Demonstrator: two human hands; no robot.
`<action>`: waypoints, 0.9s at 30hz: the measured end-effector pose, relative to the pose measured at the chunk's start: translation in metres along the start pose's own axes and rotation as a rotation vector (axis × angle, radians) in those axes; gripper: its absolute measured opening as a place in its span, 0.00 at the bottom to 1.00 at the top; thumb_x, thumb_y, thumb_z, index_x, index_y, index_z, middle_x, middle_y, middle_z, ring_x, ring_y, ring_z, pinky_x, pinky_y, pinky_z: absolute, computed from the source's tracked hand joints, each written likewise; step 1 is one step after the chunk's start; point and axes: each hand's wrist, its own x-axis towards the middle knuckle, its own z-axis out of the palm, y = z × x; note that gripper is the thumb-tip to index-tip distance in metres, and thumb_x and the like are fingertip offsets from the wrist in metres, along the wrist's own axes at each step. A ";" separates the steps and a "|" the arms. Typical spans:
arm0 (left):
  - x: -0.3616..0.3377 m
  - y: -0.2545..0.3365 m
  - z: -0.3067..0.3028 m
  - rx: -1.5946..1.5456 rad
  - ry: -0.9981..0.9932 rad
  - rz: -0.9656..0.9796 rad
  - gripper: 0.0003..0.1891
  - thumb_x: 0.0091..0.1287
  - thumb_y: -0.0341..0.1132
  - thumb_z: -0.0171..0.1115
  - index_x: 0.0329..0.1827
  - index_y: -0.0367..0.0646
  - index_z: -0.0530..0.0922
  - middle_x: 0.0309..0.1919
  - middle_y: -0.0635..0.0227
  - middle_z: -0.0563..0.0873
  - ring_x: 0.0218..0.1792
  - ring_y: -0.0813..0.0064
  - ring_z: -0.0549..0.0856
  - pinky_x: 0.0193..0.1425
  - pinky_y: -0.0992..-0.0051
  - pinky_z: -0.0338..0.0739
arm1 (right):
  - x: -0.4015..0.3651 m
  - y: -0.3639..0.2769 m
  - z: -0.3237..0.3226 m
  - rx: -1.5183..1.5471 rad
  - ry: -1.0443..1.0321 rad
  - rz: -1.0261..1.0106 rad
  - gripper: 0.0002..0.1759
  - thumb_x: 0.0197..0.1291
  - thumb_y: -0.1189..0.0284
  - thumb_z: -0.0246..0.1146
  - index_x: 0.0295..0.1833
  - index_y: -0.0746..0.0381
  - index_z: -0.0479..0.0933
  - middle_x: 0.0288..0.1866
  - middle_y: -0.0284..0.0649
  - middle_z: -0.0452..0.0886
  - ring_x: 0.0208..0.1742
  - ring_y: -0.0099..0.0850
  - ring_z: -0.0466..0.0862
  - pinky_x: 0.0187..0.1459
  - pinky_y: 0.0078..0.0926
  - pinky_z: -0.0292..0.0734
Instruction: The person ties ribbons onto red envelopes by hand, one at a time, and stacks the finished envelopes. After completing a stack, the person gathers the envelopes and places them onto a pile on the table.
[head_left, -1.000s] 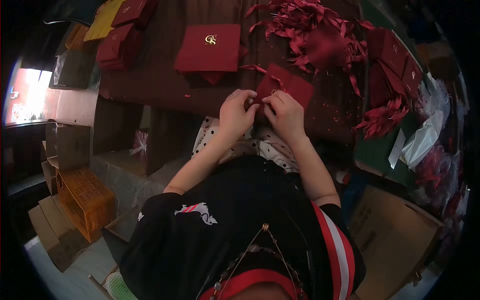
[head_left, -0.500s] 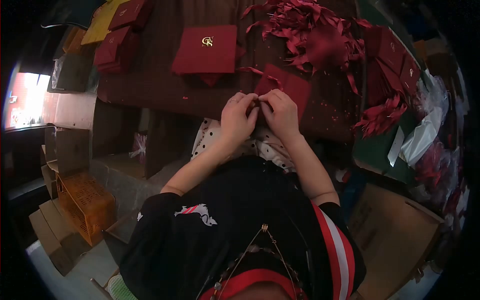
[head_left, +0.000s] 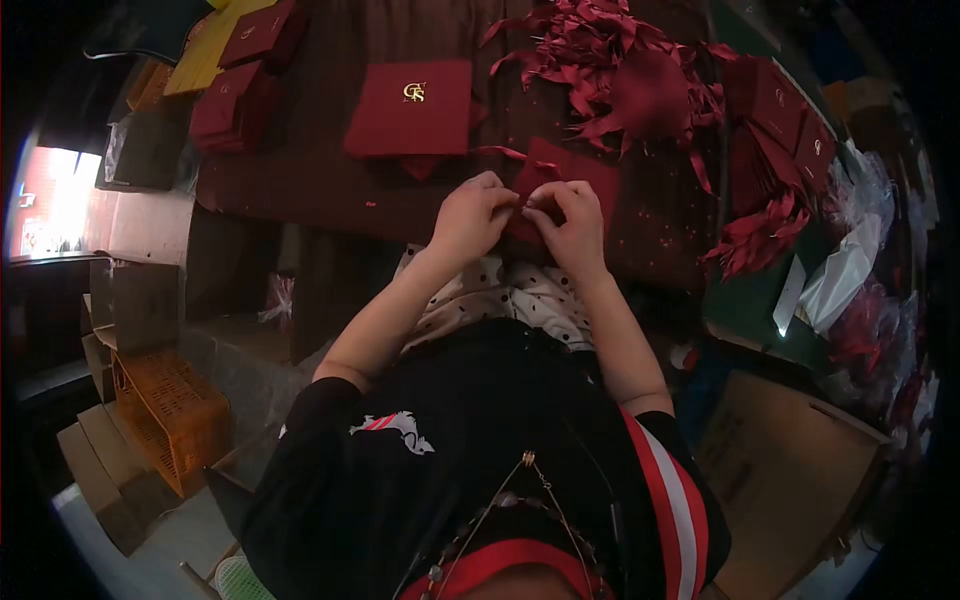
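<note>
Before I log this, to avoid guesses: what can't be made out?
All in the head view:
- Whatever lies between the left hand and right hand: too small, partly covered by the hands.
- Part of the dark red card: hidden by the right hand.
- Far side of the ribbon pile: cut off by the top edge.
- Mark on the left card stack: too small.

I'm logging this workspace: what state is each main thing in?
Left hand, curled, grip unclear
Right hand, curled, grip unclear
Dark red rectangular piece by the hands, partly covered
Dark red gold-lettered pile, lettering face up
Heap of dark red ribbons, tangled
White plastic sheet, crumpled
</note>
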 end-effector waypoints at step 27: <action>-0.028 -0.007 0.033 0.287 0.101 0.532 0.21 0.56 0.30 0.70 0.56 0.49 0.85 0.64 0.67 0.82 0.67 0.57 0.76 0.70 0.53 0.71 | 0.035 0.019 -0.053 0.042 -0.026 0.101 0.10 0.63 0.74 0.68 0.50 0.59 0.83 0.45 0.40 0.82 0.48 0.40 0.83 0.48 0.37 0.79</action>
